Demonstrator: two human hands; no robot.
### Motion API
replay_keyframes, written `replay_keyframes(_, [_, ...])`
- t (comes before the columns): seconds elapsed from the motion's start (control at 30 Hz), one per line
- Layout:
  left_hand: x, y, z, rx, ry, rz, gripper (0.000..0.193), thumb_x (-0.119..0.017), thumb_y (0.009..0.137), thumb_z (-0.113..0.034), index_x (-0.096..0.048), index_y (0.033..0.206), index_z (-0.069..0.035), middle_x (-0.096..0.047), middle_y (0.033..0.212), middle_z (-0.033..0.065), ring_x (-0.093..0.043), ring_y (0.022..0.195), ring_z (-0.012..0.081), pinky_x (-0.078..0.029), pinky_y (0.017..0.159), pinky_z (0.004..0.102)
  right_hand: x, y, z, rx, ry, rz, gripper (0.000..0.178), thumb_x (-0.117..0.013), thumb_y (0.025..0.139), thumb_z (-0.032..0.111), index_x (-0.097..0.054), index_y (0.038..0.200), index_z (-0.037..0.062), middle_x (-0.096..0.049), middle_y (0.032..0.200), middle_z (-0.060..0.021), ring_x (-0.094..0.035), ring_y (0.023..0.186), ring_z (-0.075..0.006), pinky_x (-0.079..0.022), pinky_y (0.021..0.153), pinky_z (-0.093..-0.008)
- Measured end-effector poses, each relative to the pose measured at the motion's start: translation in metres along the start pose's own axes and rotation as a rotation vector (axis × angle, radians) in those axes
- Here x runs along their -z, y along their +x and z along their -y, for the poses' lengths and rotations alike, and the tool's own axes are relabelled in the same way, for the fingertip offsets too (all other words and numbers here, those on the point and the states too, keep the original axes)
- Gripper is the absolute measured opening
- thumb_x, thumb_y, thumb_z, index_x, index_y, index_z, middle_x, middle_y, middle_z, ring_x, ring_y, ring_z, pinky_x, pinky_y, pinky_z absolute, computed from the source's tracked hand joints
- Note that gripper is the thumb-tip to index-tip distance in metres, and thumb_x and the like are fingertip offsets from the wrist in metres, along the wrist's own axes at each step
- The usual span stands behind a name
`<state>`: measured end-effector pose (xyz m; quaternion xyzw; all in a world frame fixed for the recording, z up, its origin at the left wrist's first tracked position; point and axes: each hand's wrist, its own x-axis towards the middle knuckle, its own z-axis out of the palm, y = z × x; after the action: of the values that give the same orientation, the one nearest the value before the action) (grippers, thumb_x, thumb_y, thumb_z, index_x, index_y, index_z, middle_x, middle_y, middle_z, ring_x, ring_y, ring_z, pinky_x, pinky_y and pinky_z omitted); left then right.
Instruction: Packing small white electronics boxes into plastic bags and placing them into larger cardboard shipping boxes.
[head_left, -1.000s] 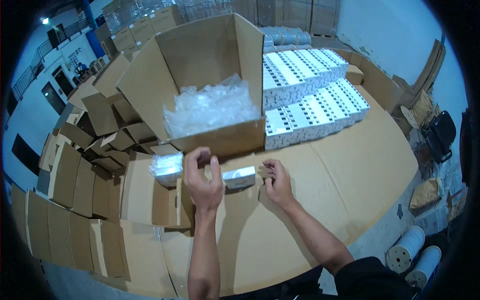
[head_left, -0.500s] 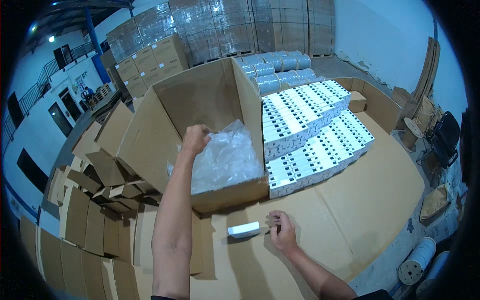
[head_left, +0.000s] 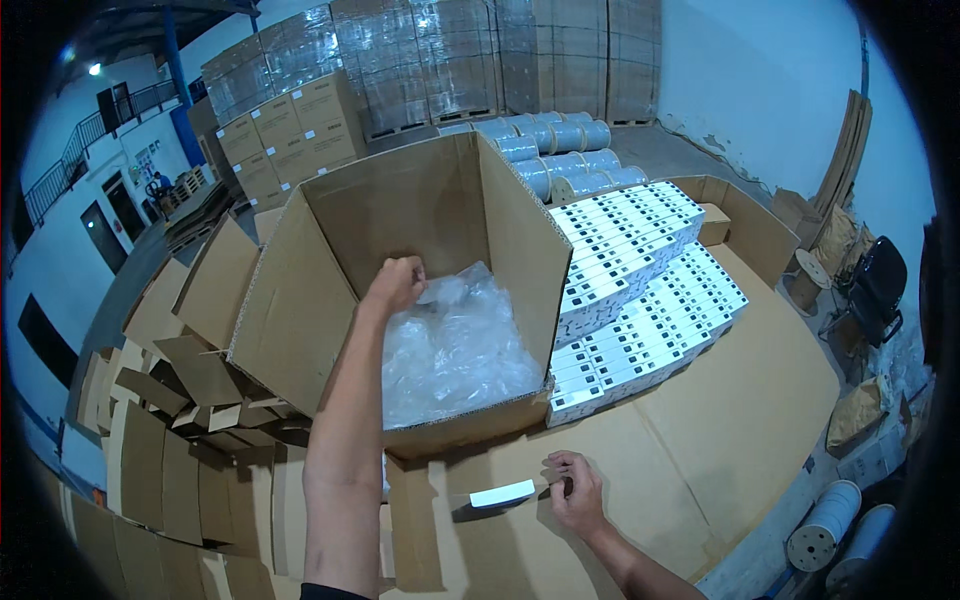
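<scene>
My left hand (head_left: 398, 284) is inside a tall open cardboard box (head_left: 285, 300), its fingers closed on the edge of a crumpled clear plastic bag (head_left: 455, 350). Many such bags fill the lower part of the box. Below the box's front edge, a small white box (head_left: 502, 493) sits on the cardboard-covered surface. Just right of it is my right hand (head_left: 577, 495), fingers loosely curled with a gap between them and the thumb. Nothing shows in its grasp.
Stacked rows of white boxes (head_left: 640, 330) stand right of the tall box. Folded cardboard cartons (head_left: 190, 460) crowd the left. Wrapped spools (head_left: 560, 150) lie behind, and a black chair (head_left: 880, 285) stands at the far right.
The view has shifted, so the tall box sits lower and looks larger. My left hand remains at the bags; the white box looks tilted differently, with my right hand still beside it.
</scene>
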<state>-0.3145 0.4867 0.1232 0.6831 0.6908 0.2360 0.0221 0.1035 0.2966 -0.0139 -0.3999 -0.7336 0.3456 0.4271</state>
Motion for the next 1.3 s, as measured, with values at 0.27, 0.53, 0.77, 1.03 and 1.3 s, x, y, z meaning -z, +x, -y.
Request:
replay_keyframes(0.27, [0.031, -0.017, -0.018, 0.007, -0.269, -0.427, 0.015, -0.068, 0.084, -0.001, -0.058, 0.093, 0.003, -0.066, 0.077, 0.016, -0.066, 0.073, 0.0201, -0.053, 0.069, 0.0363, -0.001, -0.001, -0.006, 0.022, 0.021, -0.01, 0.036, -0.052, 0.078, -0.007, -0.058, 0.114, -0.0019, -0.067, 0.106, -0.0191, -0.068, 0.095, -0.0335, -0.057, 0.084, -0.0412])
replay_keyframes(0.53, [0.031, -0.036, -0.03, 0.143, -0.154, -0.43, 0.015, -0.076, 0.084, -0.007, -0.065, 0.088, 0.002, -0.064, 0.072, 0.0127, -0.062, 0.068, 0.02, -0.051, 0.067, 0.0365, -0.004, -0.004, -0.012, -0.034, 0.09, 0.007, 0.034, -0.053, 0.08, -0.006, -0.059, 0.113, -0.0008, -0.067, 0.106, -0.018, -0.069, 0.095, -0.0335, -0.056, 0.085, -0.0423])
replay_keyframes(0.77, [0.03, -0.044, -0.023, 0.095, -0.278, -0.621, 0.023, -0.078, 0.079, -0.001, -0.057, 0.088, -0.001, -0.063, 0.076, 0.0091, -0.062, 0.073, 0.0167, -0.051, 0.072, 0.0338, -0.004, -0.007, -0.016, -0.039, 0.123, 0.039, 0.033, -0.053, 0.08, -0.006, -0.059, 0.112, -0.0004, -0.067, 0.105, -0.0175, -0.069, 0.095, -0.033, -0.056, 0.086, -0.0418])
replay_keyframes(1.03, [0.023, -0.046, -0.037, -0.053, -0.16, -0.744, 0.016, -0.073, 0.08, 0.003, -0.068, 0.094, -0.002, -0.068, 0.08, 0.0117, -0.066, 0.072, 0.0212, -0.054, 0.069, 0.0356, -0.004, -0.006, -0.009, -0.074, 0.136, 0.052, 0.031, -0.053, 0.081, -0.005, -0.06, 0.111, -0.0011, -0.068, 0.105, -0.0179, -0.07, 0.094, -0.0315, -0.057, 0.083, -0.0407])
replay_keyframes(1.3, [0.052, -0.04, -0.052, 0.081, -0.198, -0.659, 0.015, -0.072, 0.091, -0.012, -0.065, 0.093, 0.0, -0.068, 0.08, 0.0129, -0.065, 0.071, 0.023, -0.052, 0.069, 0.0366, -0.002, -0.005, -0.012, -0.062, 0.116, 0.012, 0.03, -0.054, 0.082, -0.005, -0.06, 0.111, -0.001, -0.069, 0.104, -0.0172, -0.07, 0.093, -0.0311, -0.057, 0.081, -0.0403])
